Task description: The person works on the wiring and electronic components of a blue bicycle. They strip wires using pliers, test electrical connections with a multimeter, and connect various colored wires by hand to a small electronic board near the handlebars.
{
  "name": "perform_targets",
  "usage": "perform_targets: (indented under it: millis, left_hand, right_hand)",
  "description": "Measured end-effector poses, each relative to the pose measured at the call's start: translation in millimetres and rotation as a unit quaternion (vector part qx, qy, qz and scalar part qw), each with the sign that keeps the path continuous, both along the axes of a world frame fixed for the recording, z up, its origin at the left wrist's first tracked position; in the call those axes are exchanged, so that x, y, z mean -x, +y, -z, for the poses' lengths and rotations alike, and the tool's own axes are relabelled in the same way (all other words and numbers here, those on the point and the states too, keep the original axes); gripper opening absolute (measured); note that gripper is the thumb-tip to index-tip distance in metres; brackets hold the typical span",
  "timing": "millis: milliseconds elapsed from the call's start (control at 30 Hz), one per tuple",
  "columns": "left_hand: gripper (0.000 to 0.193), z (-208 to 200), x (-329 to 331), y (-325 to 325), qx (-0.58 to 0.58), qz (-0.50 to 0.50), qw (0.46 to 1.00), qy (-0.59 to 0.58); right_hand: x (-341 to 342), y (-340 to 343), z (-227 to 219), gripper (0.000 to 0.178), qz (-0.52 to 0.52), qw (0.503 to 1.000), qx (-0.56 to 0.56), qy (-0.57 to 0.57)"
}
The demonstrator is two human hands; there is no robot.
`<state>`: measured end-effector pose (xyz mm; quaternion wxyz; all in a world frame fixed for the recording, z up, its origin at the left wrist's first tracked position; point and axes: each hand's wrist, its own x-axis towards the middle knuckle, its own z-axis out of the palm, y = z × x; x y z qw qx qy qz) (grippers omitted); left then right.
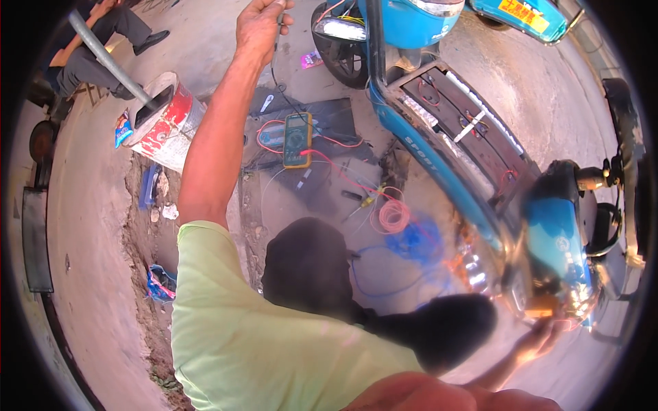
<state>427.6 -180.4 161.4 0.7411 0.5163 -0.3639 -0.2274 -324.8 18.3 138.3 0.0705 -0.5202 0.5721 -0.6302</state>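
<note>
My left hand [260, 29] is raised at the top of the view, fingers pinched round a slim black test probe [279, 19]. Its thin black lead [275, 75] runs down to a multimeter [297, 141] in a yellow-edged case on the ground. From the meter a red lead [329, 160] trails toward a loose coil of pinkish-red wire [393, 216]. At lower right, my right hand [538, 340] has its fingers drawn together beside the end of a blue electric scooter [562, 246]. What they hold is too blurred to make out; a thin reddish wire shows near the fingertips.
The scooter's long compartment [469, 127] lies open, wires inside. Blue cable [384, 294], a screwdriver [363, 204] and small parts lie around my dark-clad legs [308, 267]. A red-and-white bucket [164, 133] with a pole stands at left. Behind it another person [103, 41] sits.
</note>
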Motion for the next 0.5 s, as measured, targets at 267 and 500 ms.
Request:
perform_targets:
  millis: [267, 500]
  left_hand:
    - [0.025, 10, 16, 11, -0.012, 0.102, 0.995, -0.013]
    - [0.036, 20, 43, 16, -0.028, 0.139, 0.990, -0.004]
  right_hand:
    - [-5, -6, 8, 0.020, 0.016, 0.999, -0.011, -0.043]
    - [25, -9, 26, 0.016, -0.003, 0.999, 0.022, 0.048]
